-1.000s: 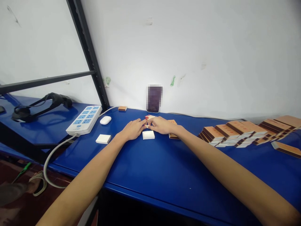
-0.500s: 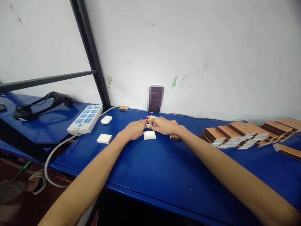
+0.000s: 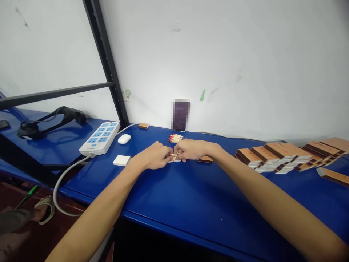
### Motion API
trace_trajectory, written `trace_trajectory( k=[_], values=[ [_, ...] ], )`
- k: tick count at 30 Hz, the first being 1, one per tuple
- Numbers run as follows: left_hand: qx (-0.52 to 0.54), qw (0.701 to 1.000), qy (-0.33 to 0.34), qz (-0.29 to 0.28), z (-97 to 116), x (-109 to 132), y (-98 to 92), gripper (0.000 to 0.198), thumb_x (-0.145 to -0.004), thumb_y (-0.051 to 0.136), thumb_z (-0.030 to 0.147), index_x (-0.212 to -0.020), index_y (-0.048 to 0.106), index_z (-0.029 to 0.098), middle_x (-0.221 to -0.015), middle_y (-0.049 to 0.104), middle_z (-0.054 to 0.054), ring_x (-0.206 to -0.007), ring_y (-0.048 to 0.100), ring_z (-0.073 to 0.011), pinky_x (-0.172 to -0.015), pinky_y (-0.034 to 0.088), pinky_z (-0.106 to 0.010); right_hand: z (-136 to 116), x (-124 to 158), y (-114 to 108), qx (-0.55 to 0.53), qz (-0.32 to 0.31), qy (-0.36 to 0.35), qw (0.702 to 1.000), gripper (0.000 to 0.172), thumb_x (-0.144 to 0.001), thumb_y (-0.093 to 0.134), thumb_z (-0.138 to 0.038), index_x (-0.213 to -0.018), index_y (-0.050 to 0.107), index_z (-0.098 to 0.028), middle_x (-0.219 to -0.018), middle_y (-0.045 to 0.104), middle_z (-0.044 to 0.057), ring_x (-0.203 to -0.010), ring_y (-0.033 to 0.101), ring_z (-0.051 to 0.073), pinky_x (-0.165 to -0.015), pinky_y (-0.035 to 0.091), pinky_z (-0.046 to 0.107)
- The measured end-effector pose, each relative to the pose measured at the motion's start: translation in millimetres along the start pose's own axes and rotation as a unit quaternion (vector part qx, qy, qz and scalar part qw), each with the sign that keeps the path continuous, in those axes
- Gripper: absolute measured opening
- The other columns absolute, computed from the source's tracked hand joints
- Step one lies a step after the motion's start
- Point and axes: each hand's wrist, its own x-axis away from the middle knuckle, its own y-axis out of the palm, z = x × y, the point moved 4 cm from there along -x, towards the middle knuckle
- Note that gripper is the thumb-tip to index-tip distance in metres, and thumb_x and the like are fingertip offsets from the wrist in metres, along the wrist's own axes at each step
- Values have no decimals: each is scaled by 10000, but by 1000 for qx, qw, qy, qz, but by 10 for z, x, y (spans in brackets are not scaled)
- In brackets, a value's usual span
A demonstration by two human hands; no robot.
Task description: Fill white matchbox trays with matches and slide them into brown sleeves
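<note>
A few red-tipped matches (image 3: 175, 155) are pinched between my two hands, just over a small white matchbox tray (image 3: 174, 161). My left hand (image 3: 157, 155) is closed at their red-headed side, fingertips at the tray's left end. My right hand (image 3: 189, 149) grips them from the other side, fingers bent down at the tray. The two hands hide much of the tray. Behind them lies a loose pile of matches (image 3: 175, 138), red heads to the left. Under my right wrist a brown and orange matchbox cover (image 3: 205, 159) is partly hidden.
To the left are another white tray (image 3: 121, 160), a white earphone case (image 3: 124, 139) and a power strip (image 3: 100, 138). Stacked matchboxes (image 3: 280, 153) stand at right. A phone (image 3: 180, 115) leans on the wall; a small matchbox (image 3: 143, 126) lies near it. A black rack post (image 3: 109, 62) rises at left.
Both hands have moved from the match pile toward me, carrying a few matches over the white tray. The pile behind is now uncovered.
</note>
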Motion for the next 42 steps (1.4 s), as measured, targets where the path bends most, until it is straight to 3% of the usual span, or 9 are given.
trace_trajectory(
  k=[5, 15, 20, 30, 42],
  values=[
    [46, 999, -23, -9, -44, 10, -9, 206, -856, 486, 315, -844, 657, 201, -653, 644, -17, -576, 570, -170, -548, 330, -285, -8, -11, 0, 24, 4, 16, 1000, 201, -851, 521, -303, -848, 669, -167, -756, 713, 33, -617, 568, 133, -523, 360, 239],
    [38, 999, -8, 24, -65, 15, 12, 217, -796, 536, 357, -895, 663, 211, -897, 651, -48, -771, 610, -202, -684, 430, -310, 42, 36, -93, 21, 66, -18, 997, 217, -798, 598, -323, -957, 674, -196, -848, 686, 39, -648, 574, 143, -560, 385, 252],
    [43, 999, -7, 27, -105, 13, 35, 197, -804, 542, 358, -873, 642, 202, -890, 655, -43, -778, 604, -197, -671, 424, -301, -10, 41, -65, 17, 74, -46, 996, 141, -800, 564, -270, -877, 663, -205, -824, 678, 24, -648, 560, 135, -556, 376, 251],
    [69, 997, -3, 31, -153, 2, 55, 283, -863, 513, 438, -844, 640, 185, -835, 661, -36, -726, 595, -176, -628, 394, -292, -48, -63, 67, -18, 71, -27, 997, 44, -748, 624, -231, -769, 642, -197, -704, 668, -10, -604, 574, 125, -524, 376, 231],
    [54, 998, -26, 29, -122, -4, 54, 266, -816, 572, 419, -921, 673, 197, -932, 593, -63, -867, 585, -216, -736, 437, -322, 68, 90, -167, -87, 92, -56, 990, 86, -689, 567, -191, -743, 634, -194, -702, 701, 4, -654, 611, 152, -577, 410, 245]
  ],
)
